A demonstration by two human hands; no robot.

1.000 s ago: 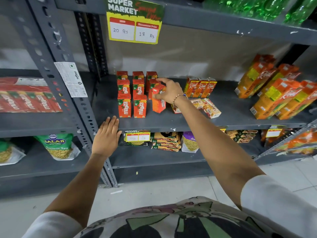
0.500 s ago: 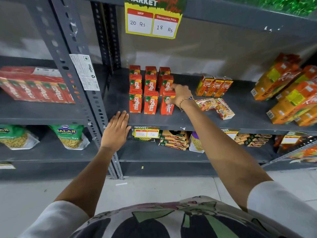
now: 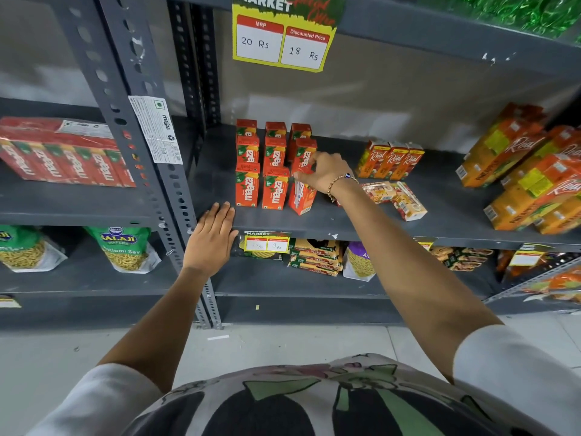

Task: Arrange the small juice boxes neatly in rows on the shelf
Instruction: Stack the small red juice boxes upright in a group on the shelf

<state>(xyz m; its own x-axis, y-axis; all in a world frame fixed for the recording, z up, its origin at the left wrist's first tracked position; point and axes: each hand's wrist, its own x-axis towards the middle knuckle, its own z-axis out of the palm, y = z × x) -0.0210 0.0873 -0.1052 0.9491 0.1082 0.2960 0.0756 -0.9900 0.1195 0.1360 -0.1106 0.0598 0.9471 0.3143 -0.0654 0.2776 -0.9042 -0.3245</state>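
Note:
Red maaza juice boxes [image 3: 247, 187] stand in three columns on the grey shelf [image 3: 345, 223], three deep. My right hand [image 3: 325, 174] is closed on the top of the front box of the right column [image 3: 301, 198], which leans slightly and is turned out of line with its neighbours. My left hand [image 3: 213, 237] lies flat with fingers together on the shelf's front edge, left of the boxes, holding nothing. Three small orange Real boxes [image 3: 391, 162] stand to the right of my wrist. Two more small boxes [image 3: 408, 204] lie flat near them.
Large orange Real cartons [image 3: 518, 171] are piled at the shelf's right end. A perforated steel upright [image 3: 163, 171] stands left of the boxes, with a shrink-wrapped maaza pack [image 3: 59, 162] beyond it. A price sign [image 3: 283, 42] hangs overhead. Snack packets [image 3: 314, 256] fill the shelf below.
My right hand brought the red box down into the front of the right column and still grips its top. The left hand stayed on the shelf edge. The view moved closer.

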